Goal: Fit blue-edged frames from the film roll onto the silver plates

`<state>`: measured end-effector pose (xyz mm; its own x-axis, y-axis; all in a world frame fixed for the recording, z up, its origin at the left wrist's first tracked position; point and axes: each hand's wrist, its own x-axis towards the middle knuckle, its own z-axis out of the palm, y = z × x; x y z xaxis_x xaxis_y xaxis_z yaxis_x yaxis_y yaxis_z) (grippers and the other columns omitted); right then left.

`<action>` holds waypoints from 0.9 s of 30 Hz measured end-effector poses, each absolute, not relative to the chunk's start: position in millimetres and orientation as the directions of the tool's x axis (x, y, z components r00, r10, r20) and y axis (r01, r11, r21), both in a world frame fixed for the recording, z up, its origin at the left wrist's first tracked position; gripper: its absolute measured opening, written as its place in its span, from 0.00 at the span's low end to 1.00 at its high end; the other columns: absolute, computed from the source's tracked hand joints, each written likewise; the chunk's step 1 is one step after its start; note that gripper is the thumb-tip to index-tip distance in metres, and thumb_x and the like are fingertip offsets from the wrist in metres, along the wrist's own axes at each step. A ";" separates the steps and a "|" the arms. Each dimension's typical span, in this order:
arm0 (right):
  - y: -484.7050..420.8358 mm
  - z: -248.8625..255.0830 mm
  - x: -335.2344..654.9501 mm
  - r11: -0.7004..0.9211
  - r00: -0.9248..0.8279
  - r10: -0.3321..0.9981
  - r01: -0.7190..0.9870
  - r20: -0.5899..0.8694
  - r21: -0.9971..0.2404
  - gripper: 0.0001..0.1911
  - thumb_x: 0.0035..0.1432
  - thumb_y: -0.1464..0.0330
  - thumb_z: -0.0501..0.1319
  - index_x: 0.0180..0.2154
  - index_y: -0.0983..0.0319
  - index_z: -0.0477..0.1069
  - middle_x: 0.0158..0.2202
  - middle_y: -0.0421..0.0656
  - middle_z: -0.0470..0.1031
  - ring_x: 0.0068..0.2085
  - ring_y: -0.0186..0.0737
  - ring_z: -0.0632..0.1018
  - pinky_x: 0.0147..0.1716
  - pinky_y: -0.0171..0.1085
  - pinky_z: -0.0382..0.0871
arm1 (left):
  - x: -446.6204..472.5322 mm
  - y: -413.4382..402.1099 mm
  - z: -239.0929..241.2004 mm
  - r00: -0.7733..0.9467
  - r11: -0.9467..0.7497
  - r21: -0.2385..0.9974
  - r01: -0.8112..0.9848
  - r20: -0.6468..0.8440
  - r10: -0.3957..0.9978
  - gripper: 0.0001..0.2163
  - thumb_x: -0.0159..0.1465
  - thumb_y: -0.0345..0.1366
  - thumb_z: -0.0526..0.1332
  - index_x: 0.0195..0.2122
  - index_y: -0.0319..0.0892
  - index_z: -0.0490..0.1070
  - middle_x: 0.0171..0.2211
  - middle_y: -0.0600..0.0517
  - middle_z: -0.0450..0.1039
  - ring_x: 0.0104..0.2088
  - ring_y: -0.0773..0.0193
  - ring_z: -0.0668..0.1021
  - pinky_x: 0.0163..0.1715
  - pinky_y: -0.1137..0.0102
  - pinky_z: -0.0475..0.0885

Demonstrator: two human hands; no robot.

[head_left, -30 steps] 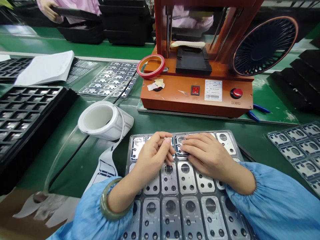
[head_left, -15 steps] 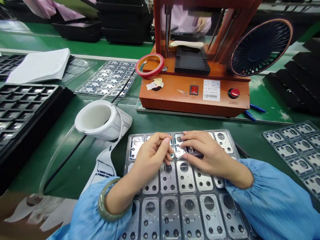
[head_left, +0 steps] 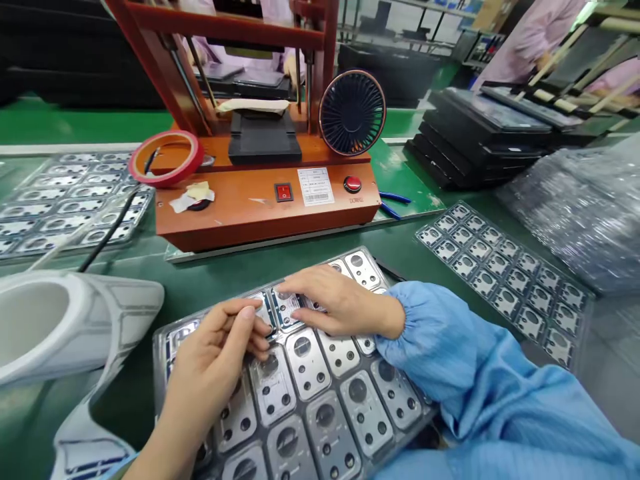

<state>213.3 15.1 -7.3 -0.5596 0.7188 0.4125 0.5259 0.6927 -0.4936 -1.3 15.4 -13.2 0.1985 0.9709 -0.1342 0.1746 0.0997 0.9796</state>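
Note:
Below me lies a clear plastic tray (head_left: 161, 360) with rows of silver metal plates (head_left: 309, 363), each with one large round hole and smaller dark holes. My left hand (head_left: 215, 367) hovers over the tray's left part, thumb against curled fingers; whatever they pinch is too small to make out. Beside it, my right hand (head_left: 340, 300) rests on the top row with its fingers stretched and thumb apart. Its fingertips touch a plate with a dark blue edging (head_left: 286, 310) between the two hands. A blue sleeve covers the right forearm.
Behind the tray stands an orange press (head_left: 265, 207) with a red tape roll (head_left: 167, 160) and a round fan (head_left: 353, 113). A white label roll (head_left: 125, 307) is at left. Another plate tray (head_left: 505, 273), blue-handled pliers (head_left: 393, 203) and black tray stacks (head_left: 480, 140) are at right. Co-workers sit beyond.
My view has turned to the right, so the press and tray appear further left and the tray looks tilted. Both hands stay over the top row, in nearly the same pose.

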 end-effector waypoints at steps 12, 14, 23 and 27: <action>14.6 -8.1 209.7 0.680 -0.596 0.732 0.674 0.330 -0.289 0.11 0.65 0.62 0.57 0.42 0.65 0.70 0.53 0.47 0.71 0.57 0.42 0.68 0.53 0.42 0.63 | -0.9 16.0 -6.9 0.178 0.096 0.970 0.224 -0.137 0.974 0.16 0.56 0.52 0.65 0.35 0.44 0.72 0.24 0.55 0.74 0.21 0.65 0.75 0.22 0.73 0.76; 14.7 -8.4 209.6 0.684 -0.599 0.727 0.672 0.335 -0.284 0.11 0.65 0.63 0.57 0.42 0.65 0.69 0.52 0.47 0.72 0.56 0.42 0.68 0.53 0.42 0.63 | 0.2 16.4 -5.7 0.184 0.080 0.966 0.245 -0.127 0.975 0.17 0.55 0.52 0.65 0.35 0.44 0.72 0.24 0.54 0.74 0.21 0.64 0.75 0.23 0.72 0.76; 17.5 -5.7 211.1 0.695 -0.591 0.717 0.642 0.369 -0.324 0.19 0.66 0.64 0.56 0.54 0.67 0.61 0.56 0.49 0.68 0.56 0.39 0.68 0.53 0.40 0.65 | 8.2 9.3 -0.5 0.195 0.066 0.958 0.277 -0.123 0.973 0.13 0.58 0.47 0.64 0.37 0.45 0.72 0.25 0.57 0.74 0.23 0.67 0.74 0.25 0.75 0.73; 16.6 18.6 215.6 0.698 -0.504 0.711 0.587 0.490 -0.410 0.15 0.69 0.69 0.51 0.55 0.66 0.59 0.59 0.47 0.65 0.60 0.30 0.63 0.58 0.33 0.61 | 5.8 15.6 -4.0 0.263 0.014 0.920 0.391 -0.126 0.956 0.14 0.57 0.49 0.64 0.36 0.46 0.71 0.25 0.57 0.75 0.24 0.66 0.75 0.27 0.76 0.74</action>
